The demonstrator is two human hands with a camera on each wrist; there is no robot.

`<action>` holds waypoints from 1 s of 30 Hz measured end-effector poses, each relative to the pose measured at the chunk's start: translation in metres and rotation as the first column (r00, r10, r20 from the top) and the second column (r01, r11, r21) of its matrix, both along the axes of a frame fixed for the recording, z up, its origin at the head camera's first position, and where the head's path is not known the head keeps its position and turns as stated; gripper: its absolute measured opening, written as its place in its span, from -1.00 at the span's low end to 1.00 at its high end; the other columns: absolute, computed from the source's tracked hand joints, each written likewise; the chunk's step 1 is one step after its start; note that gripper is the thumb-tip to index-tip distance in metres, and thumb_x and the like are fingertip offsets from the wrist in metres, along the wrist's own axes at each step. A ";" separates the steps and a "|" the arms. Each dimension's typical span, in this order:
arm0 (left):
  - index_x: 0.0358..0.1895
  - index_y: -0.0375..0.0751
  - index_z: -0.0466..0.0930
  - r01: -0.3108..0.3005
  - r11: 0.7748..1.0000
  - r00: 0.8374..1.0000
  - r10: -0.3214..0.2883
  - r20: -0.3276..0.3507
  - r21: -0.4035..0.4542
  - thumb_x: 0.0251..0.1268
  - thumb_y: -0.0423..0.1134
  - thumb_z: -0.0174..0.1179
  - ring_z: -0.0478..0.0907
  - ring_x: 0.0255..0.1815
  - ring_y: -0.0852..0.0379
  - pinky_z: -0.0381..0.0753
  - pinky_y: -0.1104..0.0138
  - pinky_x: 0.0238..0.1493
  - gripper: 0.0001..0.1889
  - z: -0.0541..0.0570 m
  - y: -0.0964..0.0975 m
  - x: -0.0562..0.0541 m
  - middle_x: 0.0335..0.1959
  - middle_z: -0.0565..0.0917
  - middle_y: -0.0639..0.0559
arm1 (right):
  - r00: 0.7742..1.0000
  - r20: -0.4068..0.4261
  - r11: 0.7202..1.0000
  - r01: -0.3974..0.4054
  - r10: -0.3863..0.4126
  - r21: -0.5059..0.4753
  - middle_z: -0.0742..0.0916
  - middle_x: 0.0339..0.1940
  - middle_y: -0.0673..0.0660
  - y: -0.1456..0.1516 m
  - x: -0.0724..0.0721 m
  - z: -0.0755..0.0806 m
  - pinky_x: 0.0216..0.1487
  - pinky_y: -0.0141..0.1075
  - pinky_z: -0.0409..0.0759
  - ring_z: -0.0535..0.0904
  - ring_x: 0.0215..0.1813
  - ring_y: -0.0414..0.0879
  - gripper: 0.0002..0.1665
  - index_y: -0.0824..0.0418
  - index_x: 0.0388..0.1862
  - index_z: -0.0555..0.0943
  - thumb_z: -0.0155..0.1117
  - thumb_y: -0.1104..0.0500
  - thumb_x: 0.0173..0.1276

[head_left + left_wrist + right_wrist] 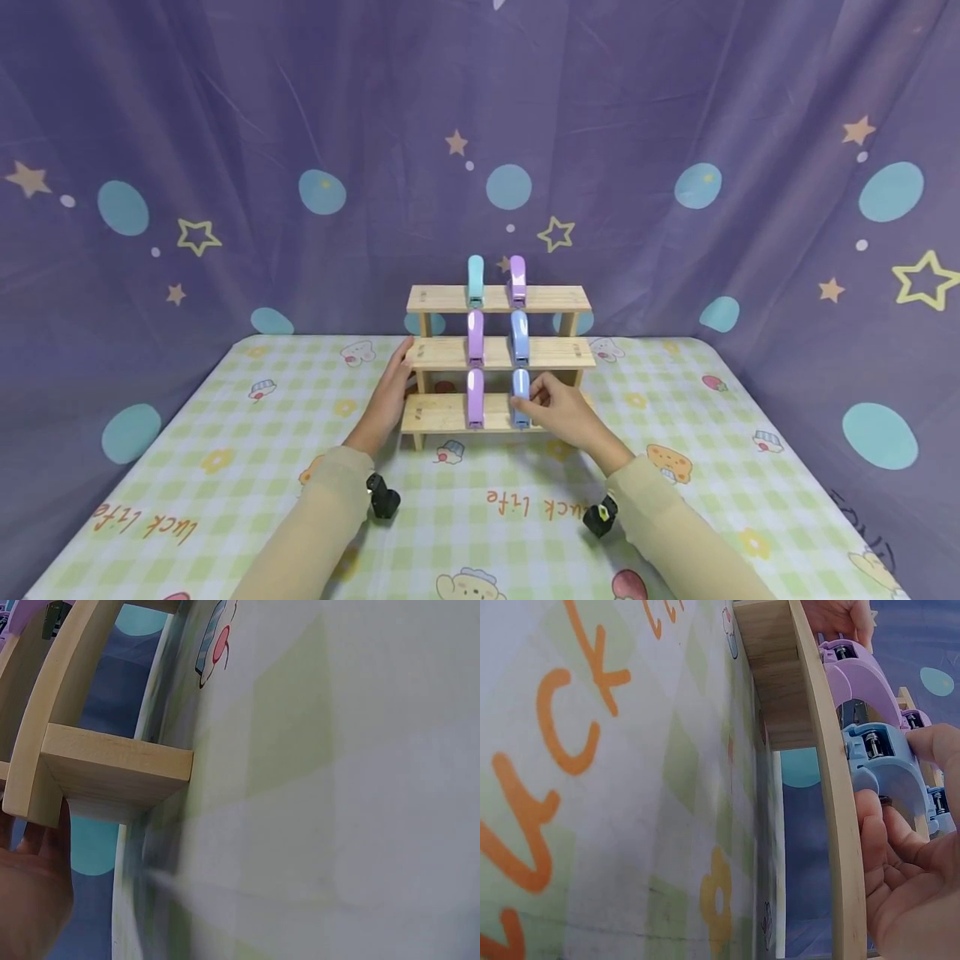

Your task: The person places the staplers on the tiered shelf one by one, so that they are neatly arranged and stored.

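Note:
A blue stapler (521, 400) stands on the lowest shelf of a wooden three-step rack (442, 414). My right hand (564, 410) pinches it, with the thumb on one side and curled fingers on the other in the right wrist view. Left of it on that shelf is a purple stapler (475, 400). My left hand (386, 402) rests against the rack's left side, its fingers reaching along the end of the middle shelf. In the left wrist view part of that hand (34, 892) is behind the wood.
The middle shelf bears a purple stapler (476, 338) and a blue one. On the top shelf are a teal stapler (476, 279) and another purple one. A checked cloth (262, 467) covers the table, and a purple curtain (390, 108) hangs behind.

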State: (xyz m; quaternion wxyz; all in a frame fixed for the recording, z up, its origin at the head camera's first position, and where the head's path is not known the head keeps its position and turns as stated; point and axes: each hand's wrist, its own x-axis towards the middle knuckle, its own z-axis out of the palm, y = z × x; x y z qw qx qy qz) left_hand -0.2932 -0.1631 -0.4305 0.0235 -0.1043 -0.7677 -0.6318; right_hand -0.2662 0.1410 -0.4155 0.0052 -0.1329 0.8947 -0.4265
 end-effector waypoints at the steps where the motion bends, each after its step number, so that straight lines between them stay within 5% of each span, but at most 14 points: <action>1: 0.65 0.15 -0.14 0.007 1.000 1.000 -0.007 0.008 0.001 0.69 0.05 -0.37 -0.01 0.58 -0.12 -0.09 -0.06 0.54 -0.43 0.004 0.001 0.003 0.64 -0.04 0.01 | 1.000 0.003 1.000 -0.004 0.004 -0.003 0.63 -0.37 0.02 0.000 0.000 0.000 -0.34 -0.23 0.50 0.51 -0.38 -0.09 -0.57 0.08 -0.20 0.49 0.35 -0.21 0.36; 6: 0.65 -0.01 -0.18 0.034 0.999 0.998 -0.035 0.053 0.017 0.72 -0.09 -0.39 -0.07 0.59 -0.14 -0.09 -0.02 0.54 -0.44 0.025 0.003 0.019 0.64 -0.11 -0.05 | 1.000 0.005 1.000 -0.014 0.014 -0.011 0.62 -0.34 0.03 0.001 0.001 -0.001 -0.33 -0.22 0.50 0.52 -0.37 -0.08 -0.51 0.08 -0.15 0.50 0.33 -0.29 0.34; 26: 0.66 0.00 -0.20 0.051 0.998 0.998 -0.053 0.045 0.043 0.72 -0.11 -0.38 -0.01 0.57 -0.18 -0.06 -0.07 0.53 -0.43 0.026 0.003 0.017 0.64 -0.10 -0.05 | 0.989 0.047 0.985 -0.131 0.137 -0.114 0.68 -0.20 0.11 0.024 0.003 0.005 -0.18 -0.22 0.68 0.69 -0.24 -0.07 -0.63 0.20 0.07 0.49 0.21 -0.04 0.51; 30: 0.65 0.03 -0.19 0.051 0.998 0.997 -0.054 0.047 0.045 0.71 -0.07 -0.38 -0.01 0.57 -0.17 -0.05 -0.07 0.53 -0.43 0.016 0.001 0.009 0.64 -0.10 -0.04 | 0.992 0.052 0.986 -0.106 0.113 -0.127 0.68 -0.19 0.13 0.033 0.003 0.006 -0.18 -0.23 0.69 0.68 -0.24 -0.06 -0.69 0.19 0.05 0.51 0.20 0.02 0.52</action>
